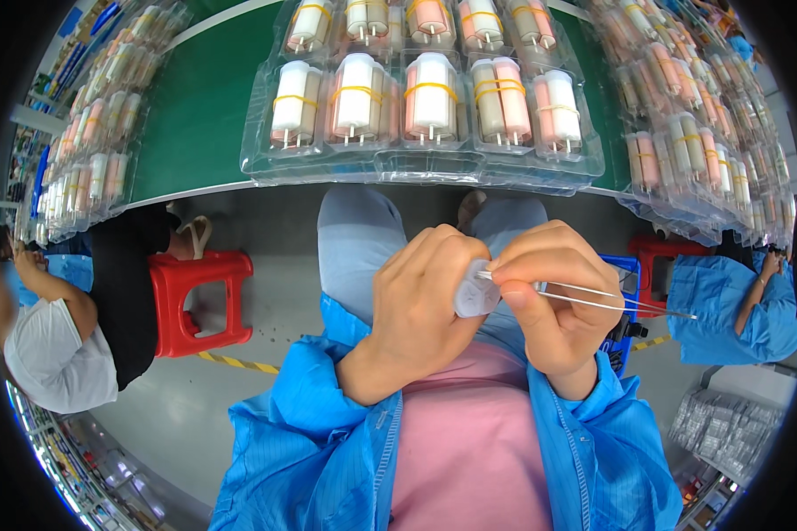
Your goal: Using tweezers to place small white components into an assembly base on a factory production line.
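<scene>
In front of my chest, my left hand (421, 296) is closed around a white plastic piece (475, 299) with a rounded, lobed end face; the rest of it is hidden in the fist. My right hand (553, 296) grips thin metal tweezers (607, 301), whose tips point away to the right. Its thumb and forefinger meet at the piece's end face, on a small pale part (484, 275) too small to make out. The two hands are almost touching. Beyond them a clear plastic tray (314, 166) holds white, pink and grey cylinders in bundles with yellow rubber bands.
The tray stands at the near edge of a green table (195, 133). Stacked trays of similar bundles rise at left (97, 168) and right (717, 190). A red stool (239, 301) and a person in white sleeves (62, 354) are at left; a person in blue (717, 305) sits at right.
</scene>
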`<state>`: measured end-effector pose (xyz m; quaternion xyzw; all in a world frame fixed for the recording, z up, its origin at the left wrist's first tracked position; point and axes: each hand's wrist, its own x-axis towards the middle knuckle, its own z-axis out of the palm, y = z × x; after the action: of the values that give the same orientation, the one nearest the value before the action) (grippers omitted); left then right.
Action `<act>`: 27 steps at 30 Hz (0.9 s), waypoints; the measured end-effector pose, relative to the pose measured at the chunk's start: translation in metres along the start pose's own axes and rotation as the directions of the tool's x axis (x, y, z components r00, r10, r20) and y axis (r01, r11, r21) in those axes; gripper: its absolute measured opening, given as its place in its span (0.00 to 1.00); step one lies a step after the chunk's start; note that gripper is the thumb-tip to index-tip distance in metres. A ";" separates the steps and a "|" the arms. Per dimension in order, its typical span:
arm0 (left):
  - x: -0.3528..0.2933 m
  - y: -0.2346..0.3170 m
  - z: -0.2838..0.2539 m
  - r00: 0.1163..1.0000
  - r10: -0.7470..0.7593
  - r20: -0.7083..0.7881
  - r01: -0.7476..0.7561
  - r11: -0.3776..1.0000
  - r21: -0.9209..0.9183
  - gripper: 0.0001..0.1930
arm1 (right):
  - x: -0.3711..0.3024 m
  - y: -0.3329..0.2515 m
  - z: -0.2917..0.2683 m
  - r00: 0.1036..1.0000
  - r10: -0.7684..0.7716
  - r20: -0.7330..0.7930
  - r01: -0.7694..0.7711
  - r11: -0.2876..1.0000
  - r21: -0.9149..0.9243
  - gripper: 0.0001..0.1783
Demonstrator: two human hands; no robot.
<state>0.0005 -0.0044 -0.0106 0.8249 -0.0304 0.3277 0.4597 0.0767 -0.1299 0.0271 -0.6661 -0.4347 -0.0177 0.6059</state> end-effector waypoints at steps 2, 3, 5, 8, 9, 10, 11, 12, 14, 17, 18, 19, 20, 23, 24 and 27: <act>0.000 0.000 0.001 1.000 0.002 -0.004 -0.002 1.000 0.030 0.17 | 0.001 0.000 0.000 1.000 -0.011 0.010 0.011 1.000 -0.010 0.06; 0.000 0.000 0.001 1.000 0.011 0.002 -0.011 0.995 0.097 0.17 | 0.001 0.000 -0.001 1.000 -0.016 0.013 0.016 1.000 -0.016 0.07; 0.001 0.001 0.000 1.000 0.027 0.014 -0.029 0.973 0.231 0.16 | 0.003 -0.004 -0.002 0.997 -0.051 0.051 0.056 0.993 -0.108 0.07; 0.000 0.002 -0.002 0.997 0.041 0.070 -0.066 0.914 0.400 0.15 | 0.003 -0.007 -0.002 0.993 -0.082 0.086 0.098 0.974 -0.203 0.08; 0.001 0.003 -0.002 0.997 0.027 0.068 -0.052 0.916 0.398 0.15 | 0.003 -0.008 -0.002 0.992 -0.090 0.094 0.109 0.968 -0.227 0.09; 0.002 0.005 -0.002 0.998 0.012 0.067 -0.038 0.917 0.396 0.15 | 0.002 -0.007 -0.002 0.994 -0.075 0.077 0.089 0.974 -0.207 0.08; 0.003 0.005 -0.002 0.998 0.000 0.064 -0.026 0.919 0.393 0.15 | 0.001 -0.006 -0.002 0.996 -0.061 0.060 0.072 0.979 -0.189 0.08; 0.003 0.004 -0.002 0.999 0.017 0.052 -0.034 0.931 0.362 0.14 | 0.000 -0.004 -0.002 0.998 -0.048 0.043 0.055 0.984 -0.169 0.08; 0.003 0.002 -0.001 0.999 0.046 0.024 -0.051 0.952 0.303 0.13 | -0.005 -0.004 -0.005 0.998 0.016 -0.068 -0.016 1.000 -0.003 0.08; 0.007 0.015 -0.006 0.981 -0.186 0.052 0.187 0.982 -0.016 0.16 | -0.009 0.000 -0.011 0.986 0.063 -0.157 -0.036 0.986 0.166 0.11; 0.006 0.017 -0.007 0.969 -0.235 0.076 0.241 0.967 -0.082 0.16 | -0.010 0.000 -0.011 0.981 0.078 -0.175 -0.042 0.979 0.200 0.11; 0.004 0.018 -0.007 0.954 -0.281 0.102 0.294 0.945 -0.147 0.16 | -0.010 0.001 -0.011 0.977 0.095 -0.192 -0.048 0.971 0.235 0.11; 0.004 0.019 -0.007 0.936 -0.324 0.135 0.347 0.914 -0.212 0.17 | -0.011 0.001 -0.010 0.978 0.103 -0.181 -0.055 0.966 0.251 0.11; 0.007 0.022 -0.011 0.918 -0.342 0.203 0.389 0.875 -0.287 0.16 | -0.012 0.003 -0.007 0.983 0.071 -0.168 -0.029 0.971 0.236 0.11; 0.007 0.023 -0.012 0.903 -0.369 0.221 0.423 0.852 -0.308 0.17 | -0.012 0.003 -0.006 0.983 0.078 -0.166 -0.037 0.970 0.241 0.11; 0.007 0.024 -0.013 0.883 -0.398 0.249 0.465 0.816 -0.344 0.17 | -0.013 0.002 -0.005 0.982 0.099 -0.163 -0.055 0.966 0.254 0.11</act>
<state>-0.0094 -0.0067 0.0155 0.7246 0.0547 0.1320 0.6741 0.0726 -0.1407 0.0198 -0.5973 -0.3526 0.0024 0.7204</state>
